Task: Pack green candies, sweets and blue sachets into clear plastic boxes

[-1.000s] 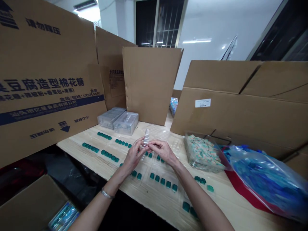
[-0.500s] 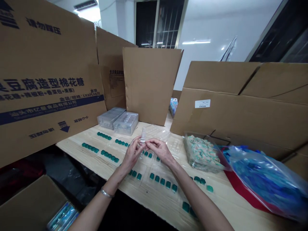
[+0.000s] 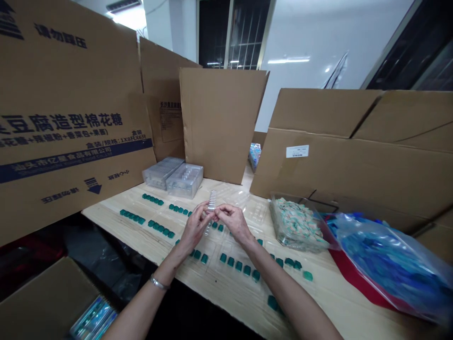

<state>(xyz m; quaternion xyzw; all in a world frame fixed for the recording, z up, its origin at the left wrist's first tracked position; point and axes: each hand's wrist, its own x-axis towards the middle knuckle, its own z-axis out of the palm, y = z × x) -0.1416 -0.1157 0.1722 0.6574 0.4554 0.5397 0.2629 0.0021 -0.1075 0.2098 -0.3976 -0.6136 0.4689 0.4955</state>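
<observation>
My left hand (image 3: 196, 225) is closed round a narrow, ridged clear plastic tray (image 3: 212, 200), held up above the table. My right hand (image 3: 234, 222) pinches at the near right edge of the same tray, its thumb and forefinger together. The tray's lower part is mostly hidden behind my fingers. Below and around my hands, clear trays holding rows of dark green pieces (image 3: 239, 267) lie on the table. Another such row of green pieces (image 3: 161, 229) lies left of my left hand. A loose green piece (image 3: 307, 276) lies beyond my right forearm.
Stacked clear plastic trays (image 3: 184, 181) stand at the back left. On the right are a clear tub (image 3: 279, 231) of small packets and a red tray (image 3: 364, 283) with a bag of blue items. Cardboard boxes (image 3: 219, 127) wall the wooden table (image 3: 116, 224); an open carton (image 3: 46, 302) sits below left.
Both hands have barely moved, staying together on the clear tray. My right forearm has shifted slightly, uncovering more green pieces beside it. The whole view has tilted a little.
</observation>
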